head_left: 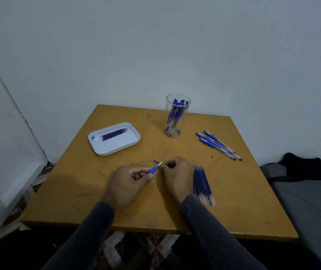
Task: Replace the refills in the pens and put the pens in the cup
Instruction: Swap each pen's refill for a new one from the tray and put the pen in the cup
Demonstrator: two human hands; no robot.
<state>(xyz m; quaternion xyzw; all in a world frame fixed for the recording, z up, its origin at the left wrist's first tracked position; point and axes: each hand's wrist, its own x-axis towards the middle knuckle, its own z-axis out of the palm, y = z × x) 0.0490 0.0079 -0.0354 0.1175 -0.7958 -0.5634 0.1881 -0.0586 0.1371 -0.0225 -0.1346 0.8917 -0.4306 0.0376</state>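
We've got the table (97, 201) shoved into a wall corner. Tray (105, 151) sits far left w/ a few refills (113, 134) in it. Cup (176, 115) is at the back, center-right, pens standing in it. Loose pens (219, 145) lie to the right of the cup, a bit closer to us. Bundle of refills (202, 184) lies front right, just beside our right hand (175, 177). Left hand (128, 183) is front center, holding a pen (155, 168) btwn both hands, tip pointing toward the back. Tray and cup sit well apart.
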